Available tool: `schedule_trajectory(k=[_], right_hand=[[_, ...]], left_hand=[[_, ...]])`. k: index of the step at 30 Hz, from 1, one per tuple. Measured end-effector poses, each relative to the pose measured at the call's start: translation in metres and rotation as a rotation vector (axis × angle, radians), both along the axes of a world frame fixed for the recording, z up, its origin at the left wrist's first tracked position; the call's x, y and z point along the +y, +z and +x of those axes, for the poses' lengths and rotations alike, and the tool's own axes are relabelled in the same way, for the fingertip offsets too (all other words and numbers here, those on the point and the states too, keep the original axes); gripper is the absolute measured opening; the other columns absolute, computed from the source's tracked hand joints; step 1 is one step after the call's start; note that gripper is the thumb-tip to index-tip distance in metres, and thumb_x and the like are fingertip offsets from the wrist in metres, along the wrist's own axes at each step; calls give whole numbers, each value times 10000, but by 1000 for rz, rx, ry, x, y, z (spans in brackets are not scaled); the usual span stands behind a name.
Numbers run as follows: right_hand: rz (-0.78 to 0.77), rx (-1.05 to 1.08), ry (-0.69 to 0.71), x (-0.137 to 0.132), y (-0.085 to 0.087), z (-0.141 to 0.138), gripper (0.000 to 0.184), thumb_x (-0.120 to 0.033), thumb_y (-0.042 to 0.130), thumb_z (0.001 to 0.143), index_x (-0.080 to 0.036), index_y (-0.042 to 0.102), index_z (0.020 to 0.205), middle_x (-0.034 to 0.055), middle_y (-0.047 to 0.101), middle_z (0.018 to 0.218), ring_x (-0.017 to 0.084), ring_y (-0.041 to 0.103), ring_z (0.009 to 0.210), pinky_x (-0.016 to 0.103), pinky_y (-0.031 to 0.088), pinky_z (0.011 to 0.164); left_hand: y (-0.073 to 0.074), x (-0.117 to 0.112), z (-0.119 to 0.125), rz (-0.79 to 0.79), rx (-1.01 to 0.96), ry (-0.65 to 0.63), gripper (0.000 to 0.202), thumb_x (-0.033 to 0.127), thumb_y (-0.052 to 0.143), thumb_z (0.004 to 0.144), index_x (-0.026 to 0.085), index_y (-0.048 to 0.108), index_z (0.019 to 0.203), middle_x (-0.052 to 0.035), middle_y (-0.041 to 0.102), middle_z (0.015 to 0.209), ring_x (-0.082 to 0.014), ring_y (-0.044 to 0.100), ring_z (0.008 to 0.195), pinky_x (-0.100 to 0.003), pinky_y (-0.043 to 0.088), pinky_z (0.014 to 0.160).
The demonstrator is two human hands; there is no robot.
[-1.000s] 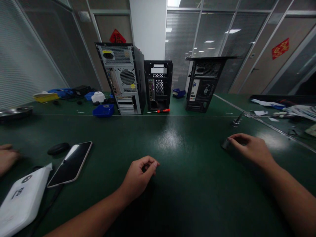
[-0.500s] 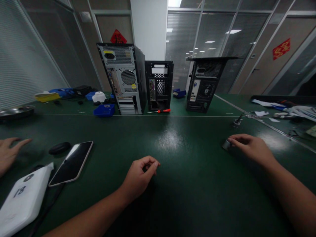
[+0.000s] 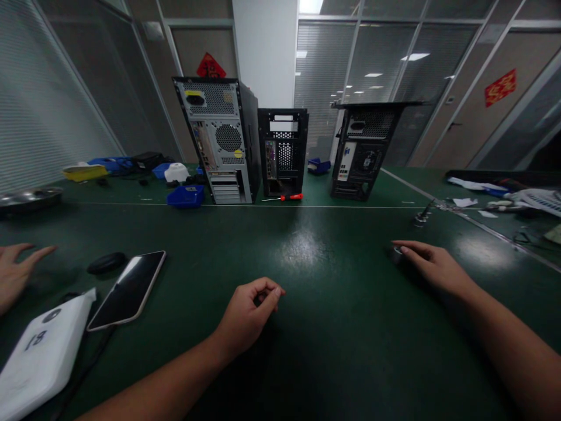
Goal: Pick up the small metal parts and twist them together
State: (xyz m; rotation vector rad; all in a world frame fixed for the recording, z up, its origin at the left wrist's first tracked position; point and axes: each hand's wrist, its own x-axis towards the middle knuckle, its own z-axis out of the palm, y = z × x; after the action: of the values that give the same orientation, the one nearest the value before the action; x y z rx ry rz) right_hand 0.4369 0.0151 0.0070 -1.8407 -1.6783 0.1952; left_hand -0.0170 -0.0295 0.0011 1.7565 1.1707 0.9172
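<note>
The left hand [image 3: 249,310] curls narrow, the right hand [image 3: 427,266] pinches a metal cylinder [image 3: 397,252]; a red sign [image 3: 211,66] reads 福.

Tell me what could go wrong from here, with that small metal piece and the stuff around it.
The small metal piece is only at the fingertips of the right hand, so it might slip or tip.
Another person's hand is near the black oval object and could nudge it into the phone.
The screwdriver lies in front of the middle computer case and might roll if bumped.
</note>
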Motion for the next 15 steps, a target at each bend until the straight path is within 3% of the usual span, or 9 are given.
schedule_trajectory(k=[5,10,15], right_hand=[[-126,-37,123,-2,-4,3,520,-576,627,809,-305,686,1249,56,723,1212,259,702,1020,431,559,868],[-81,-95,202,-1,-7,-2,557,-513,625,835,-265,625,1335,95,675,1277,277,644,1131,477,505,987],[-36,-150,335,-7,5,-57,581,-475,517,930,-294,464,1480,89,654,1214,214,645,1032,424,527,932]], left_hand=[[0,0,0,-3,-4,-3,309,411,538,933,151,694,872,-15,602,671,-157,534,632,-252,406,595],[2,0,0,7,2,-2,296,392,539,932,149,692,859,-15,602,671,-156,534,630,-253,407,600],[-1,0,0,9,11,-13,291,381,534,943,148,696,879,-14,601,679,-151,531,634,-250,404,592]])
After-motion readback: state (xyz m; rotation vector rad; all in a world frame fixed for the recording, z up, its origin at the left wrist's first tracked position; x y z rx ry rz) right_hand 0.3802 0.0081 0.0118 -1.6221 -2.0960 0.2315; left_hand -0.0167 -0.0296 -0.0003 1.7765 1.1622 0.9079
